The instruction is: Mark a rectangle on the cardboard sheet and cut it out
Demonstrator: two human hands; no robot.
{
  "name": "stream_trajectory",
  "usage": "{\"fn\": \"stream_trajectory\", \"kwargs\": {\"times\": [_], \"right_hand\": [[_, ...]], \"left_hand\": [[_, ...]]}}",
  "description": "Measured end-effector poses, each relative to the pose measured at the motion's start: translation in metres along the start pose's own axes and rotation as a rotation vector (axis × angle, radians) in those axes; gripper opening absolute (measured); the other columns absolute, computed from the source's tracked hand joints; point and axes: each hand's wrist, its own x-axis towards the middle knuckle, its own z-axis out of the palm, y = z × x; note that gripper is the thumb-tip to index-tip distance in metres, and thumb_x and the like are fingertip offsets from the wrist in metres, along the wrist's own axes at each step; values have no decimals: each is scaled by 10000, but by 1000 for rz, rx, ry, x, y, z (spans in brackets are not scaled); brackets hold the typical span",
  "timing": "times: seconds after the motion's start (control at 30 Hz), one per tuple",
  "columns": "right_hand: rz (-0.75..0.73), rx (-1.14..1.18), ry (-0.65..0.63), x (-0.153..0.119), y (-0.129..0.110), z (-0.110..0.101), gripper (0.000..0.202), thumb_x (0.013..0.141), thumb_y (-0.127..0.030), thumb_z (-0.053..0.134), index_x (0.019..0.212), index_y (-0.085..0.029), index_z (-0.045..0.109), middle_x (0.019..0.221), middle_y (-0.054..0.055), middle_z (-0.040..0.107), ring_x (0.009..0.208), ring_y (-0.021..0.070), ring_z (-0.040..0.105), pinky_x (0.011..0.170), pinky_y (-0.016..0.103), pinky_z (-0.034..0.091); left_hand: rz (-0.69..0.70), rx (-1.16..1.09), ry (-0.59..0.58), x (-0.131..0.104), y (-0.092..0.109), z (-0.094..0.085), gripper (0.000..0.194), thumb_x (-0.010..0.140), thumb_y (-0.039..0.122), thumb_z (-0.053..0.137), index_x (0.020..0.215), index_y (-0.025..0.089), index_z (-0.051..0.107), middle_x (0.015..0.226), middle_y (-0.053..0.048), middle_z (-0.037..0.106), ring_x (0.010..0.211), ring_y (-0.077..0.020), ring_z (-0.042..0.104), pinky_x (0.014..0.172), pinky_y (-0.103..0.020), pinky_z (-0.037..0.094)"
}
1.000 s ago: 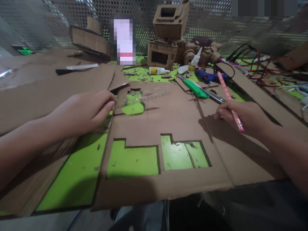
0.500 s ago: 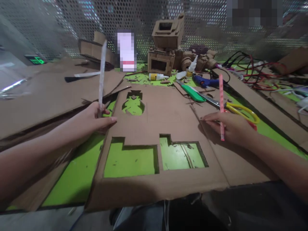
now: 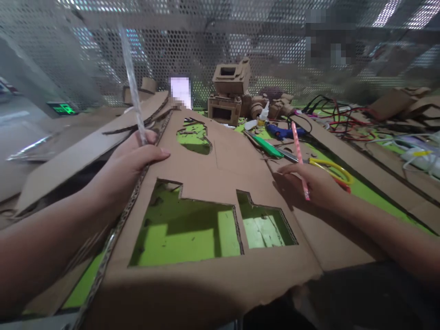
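Note:
My left hand (image 3: 139, 153) is closed on the left edge of a brown cardboard sheet (image 3: 237, 156), thumb on top. The same hand keeps a clear strip, likely a plastic ruler (image 3: 132, 82), standing up out of its grip. That side of the sheet is tilted up off the green table. Cut into the cardboard are two stepped openings near me and a rounded one farther away. My right hand (image 3: 314, 181) rests by the sheet's right-hand fold, its fingertips on the cardboard. Between its fingers is a pink pencil (image 3: 298, 149), pointing up.
Beyond the right hand lie yellow-handled scissors (image 3: 332, 169), a green utility knife (image 3: 268, 145) and a blue glue gun (image 3: 283, 132). A cardboard model (image 3: 227, 94) stands at the back before a perforated metal screen (image 3: 192, 46). Wires (image 3: 347, 114) tangle at right. Loose cardboard (image 3: 92, 146) leans at left.
My left hand has raised the left side of the cardboard sheet, tilting it. The clear strip now leans left. My right hand stays by the fold with the pencil. The view has shifted.

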Motion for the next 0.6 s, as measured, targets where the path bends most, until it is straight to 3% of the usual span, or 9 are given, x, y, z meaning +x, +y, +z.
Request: {"fn": "stream_trajectory", "kwargs": {"times": [0.27, 0.37, 0.5, 0.6], "right_hand": [[-65, 3, -5, 29, 22, 12, 258, 1067, -348, 518, 1262, -239, 648, 1315, 178, 751, 1145, 327, 755, 917, 486, 634], [-146, 12, -53, 41, 21, 13, 304, 1032, -259, 549, 1318, -243, 648, 1382, 166, 732, 1217, 314, 727, 977, 486, 623], [-244, 0, -116, 63, 21, 24, 408, 931, -150, 620, 1326, -237, 670, 1390, 156, 739, 1205, 309, 722, 1022, 498, 599], [-235, -59, -100, 79, 29, 33, 356, 953, -147, 589, 1287, -211, 697, 1360, 179, 752, 1202, 328, 707, 1079, 538, 546]], "left_hand": [[57, 36, 28, 9, 22, -8, 364, 697, 360, 743, 947, 267, 494, 878, 49, 577, 834, -189, 552, 737, -319, 414], [38, 50, 33, 7, 21, -12, 398, 646, 373, 761, 899, 268, 472, 816, 53, 541, 814, -196, 548, 724, -314, 424], [-13, 75, 22, -7, 19, -14, 435, 615, 377, 799, 922, 277, 507, 808, 53, 570, 787, -197, 573, 726, -316, 467], [-64, 64, 12, -11, 17, -19, 478, 594, 378, 824, 891, 281, 462, 776, 63, 580, 765, -193, 593, 696, -293, 477]]}}
